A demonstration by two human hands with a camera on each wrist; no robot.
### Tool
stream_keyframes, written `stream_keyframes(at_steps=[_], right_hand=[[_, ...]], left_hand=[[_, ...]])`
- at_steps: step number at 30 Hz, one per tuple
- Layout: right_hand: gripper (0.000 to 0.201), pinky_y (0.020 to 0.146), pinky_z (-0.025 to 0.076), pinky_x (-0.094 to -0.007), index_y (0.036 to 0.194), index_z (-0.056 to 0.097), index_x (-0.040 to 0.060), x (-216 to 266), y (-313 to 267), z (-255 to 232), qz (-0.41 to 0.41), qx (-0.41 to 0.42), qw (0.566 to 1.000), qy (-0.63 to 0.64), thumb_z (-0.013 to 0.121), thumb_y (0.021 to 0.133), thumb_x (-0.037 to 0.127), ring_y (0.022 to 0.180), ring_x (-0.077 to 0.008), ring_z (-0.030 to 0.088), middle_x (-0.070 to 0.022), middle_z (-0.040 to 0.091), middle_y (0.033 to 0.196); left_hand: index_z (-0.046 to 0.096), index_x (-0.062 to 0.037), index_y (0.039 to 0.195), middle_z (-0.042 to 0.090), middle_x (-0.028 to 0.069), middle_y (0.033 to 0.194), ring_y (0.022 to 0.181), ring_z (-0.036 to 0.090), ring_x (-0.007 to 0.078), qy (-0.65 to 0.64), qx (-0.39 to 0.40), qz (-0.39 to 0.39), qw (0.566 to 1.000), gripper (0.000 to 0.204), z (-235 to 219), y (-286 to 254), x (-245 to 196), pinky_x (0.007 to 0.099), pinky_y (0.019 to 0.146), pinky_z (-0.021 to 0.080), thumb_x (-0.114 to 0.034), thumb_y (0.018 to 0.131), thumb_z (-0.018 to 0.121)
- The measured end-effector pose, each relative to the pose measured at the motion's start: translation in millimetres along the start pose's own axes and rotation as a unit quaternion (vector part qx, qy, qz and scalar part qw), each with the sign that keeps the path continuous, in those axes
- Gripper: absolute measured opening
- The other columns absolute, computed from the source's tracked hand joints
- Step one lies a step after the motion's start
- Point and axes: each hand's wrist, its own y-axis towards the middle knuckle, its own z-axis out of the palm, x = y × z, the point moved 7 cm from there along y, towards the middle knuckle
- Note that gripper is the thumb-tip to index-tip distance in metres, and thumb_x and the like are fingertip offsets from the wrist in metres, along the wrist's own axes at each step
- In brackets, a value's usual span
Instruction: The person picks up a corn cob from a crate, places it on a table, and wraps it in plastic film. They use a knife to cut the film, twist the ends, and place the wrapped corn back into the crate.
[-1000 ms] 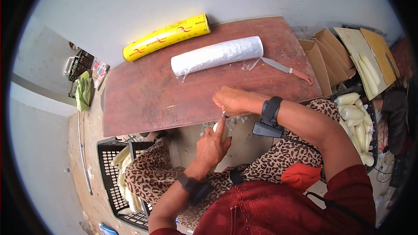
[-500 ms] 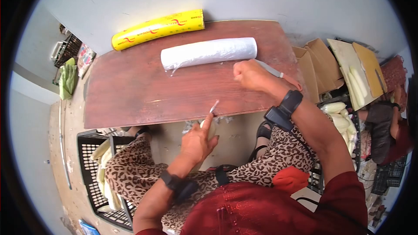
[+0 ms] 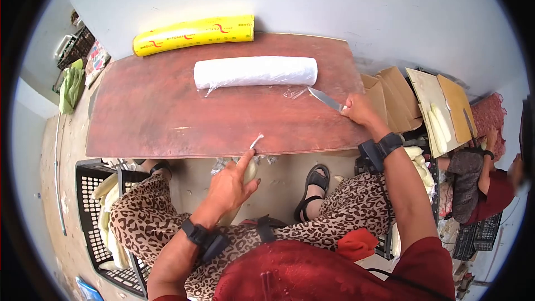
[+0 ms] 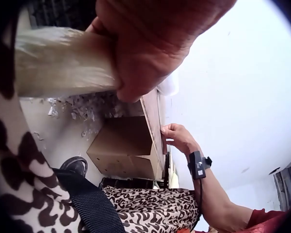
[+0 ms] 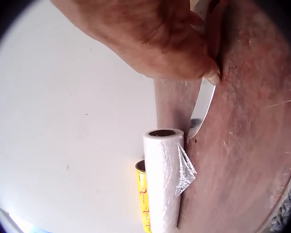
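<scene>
My left hand [image 3: 227, 187] holds a long pale vegetable [image 4: 63, 63] wrapped in clear film, just in front of the table's near edge. Its index finger reaches along the vegetable to a twisted film tail [image 3: 257, 139] that sticks out over the tabletop. At the table's right side my right hand [image 3: 361, 112] grips a knife [image 3: 326, 100], hiding most of the handle. The thumb lies at the base of the blade in the right wrist view. The blade points left, its tip near the end of a white roll of cling film [image 3: 256, 72].
A yellow printed roll [image 3: 195, 34] lies behind the film on the reddish table [image 3: 145, 106]. Black crates [image 3: 86, 200] with pale vegetables stand left and right of my legs. A cardboard box [image 3: 395, 97] is beyond the table's right end. Another person [image 3: 473, 189] sits far right.
My right hand has left the film tail beside the left hand, moved right across the table and taken hold of the knife. The left hand still holds the vegetable.
</scene>
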Motion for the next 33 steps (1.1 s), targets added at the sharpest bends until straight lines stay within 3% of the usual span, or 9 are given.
stream_keyframes(at_steps=[7, 10, 13, 16, 19, 22, 25, 28, 33], right_hand=[[0.022, 0.057, 0.045, -0.0371, 0.081, 0.051, 0.0052, 9.9, -10.9, -2.4, -0.107, -0.023, 0.994, -0.028, 0.071, 0.080, 0.013, 0.064, -0.0224, 0.059, -0.0097, 0.058, 0.069], [0.018, 0.054, 0.045, -0.0317, 0.086, 0.046, 0.0053, 42.2, -31.4, -7.3, -0.063, 0.107, 0.984, 0.128, 0.063, 0.088, 0.010, 0.059, -0.0148, 0.057, -0.0063, 0.057, 0.069], [0.015, 0.050, 0.044, -0.0264, 0.088, 0.043, 0.0056, 104.4, -65.5, -6.6, -0.073, 0.182, 0.962, 0.189, 0.057, 0.092, 0.010, 0.054, -0.0088, 0.054, -0.0032, 0.056, 0.068], [0.017, 0.046, 0.042, -0.0259, 0.086, 0.043, 0.0055, 92.7, -67.5, -0.6, -0.052, 0.228, 0.971, 0.058, 0.056, 0.094, 0.012, 0.051, -0.0089, 0.053, -0.0018, 0.055, 0.066], [0.016, 0.046, 0.043, -0.0319, 0.087, 0.049, 0.0044, 84.9, -74.3, -11.3, -0.024, 0.226, 0.966, 0.124, 0.060, 0.091, 0.015, 0.048, -0.0127, 0.056, -0.0067, 0.059, 0.064], [0.014, 0.050, 0.045, -0.0361, 0.091, 0.051, 0.0035, 106.3, -84.6, -16.0, -0.089, 0.249, 0.955, 0.138, 0.059, 0.090, 0.014, 0.051, -0.0203, 0.059, -0.0127, 0.061, 0.065], [0.013, 0.056, 0.047, -0.0413, 0.095, 0.052, 0.0021, 158.6, -100.0, -9.7, -0.241, 0.168, 0.947, 0.132, 0.058, 0.091, 0.013, 0.061, -0.0332, 0.062, -0.0191, 0.062, 0.070], [0.015, 0.062, 0.048, -0.0455, 0.096, 0.051, 0.0007, 191.7, -115.7, 14.8, -0.290, 0.137, 0.928, 0.190, 0.057, 0.092, 0.013, 0.072, -0.0419, 0.062, -0.0217, 0.063, 0.076], [0.017, 0.067, 0.048, -0.0469, 0.105, 0.054, 0.0007, 200.2, -118.4, 50.1, -0.285, 0.149, 0.937, 0.137, 0.055, 0.094, 0.013, 0.078, -0.0434, 0.062, -0.0231, 0.064, 0.082]], left_hand=[[0.036, -0.0182, 0.144, 0.062, 0.0252, 0.102, 0.093, 0.062, 0.0431, -0.008, 0.009, 0.002, 1.000, 0.070, -1.3, 1.5, 5.3, 0.0483, 0.082, 0.049, -0.032, 0.084, 0.069], [0.036, -0.0184, 0.144, 0.062, 0.0251, 0.101, 0.092, 0.061, 0.0431, -0.018, 0.013, 0.004, 1.000, 0.070, -1.8, 2.1, 5.5, 0.0482, 0.082, 0.049, -0.033, 0.084, 0.069], [0.036, -0.0187, 0.145, 0.061, 0.0249, 0.103, 0.093, 0.061, 0.0430, -0.028, 0.017, 0.003, 0.999, 0.070, -1.4, 1.1, 8.4, 0.0483, 0.082, 0.049, -0.033, 0.084, 0.068], [0.035, -0.0191, 0.145, 0.061, 0.0248, 0.104, 0.093, 0.061, 0.0430, -0.024, 0.017, 0.010, 1.000, 0.070, -0.1, 3.9, 11.2, 0.0486, 0.083, 0.049, -0.034, 0.085, 0.068], [0.035, -0.0195, 0.145, 0.061, 0.0246, 0.106, 0.094, 0.062, 0.0431, -0.022, 0.028, 0.001, 0.999, 0.070, 0.0, 4.7, 11.6, 0.0486, 0.083, 0.049, -0.035, 0.085, 0.068], [0.035, -0.0200, 0.145, 0.062, 0.0246, 0.106, 0.095, 0.062, 0.0432, -0.016, 0.030, -0.005, 0.999, 0.070, 1.6, 4.2, 11.7, 0.0485, 0.084, 0.049, -0.035, 0.085, 0.068], [0.034, -0.0207, 0.145, 0.062, 0.0245, 0.107, 0.097, 0.061, 0.0432, -0.016, 0.031, -0.005, 0.999, 0.071, 2.5, 5.2, 10.9, 0.0483, 0.085, 0.049, -0.035, 0.085, 0.068], [0.033, -0.0222, 0.146, 0.062, 0.0243, 0.106, 0.098, 0.061, 0.0429, -0.020, 0.026, 0.004, 0.999, 0.071, 3.1, 5.8, 13.2, 0.0482, 0.085, 0.049, -0.034, 0.085, 0.068], [0.031, -0.0242, 0.146, 0.061, 0.0229, 0.105, 0.096, 0.061, 0.0420, -0.021, 0.022, 0.012, 0.999, 0.071, 4.6, 5.7, 14.4, 0.0484, 0.083, 0.050, -0.033, 0.086, 0.067]])
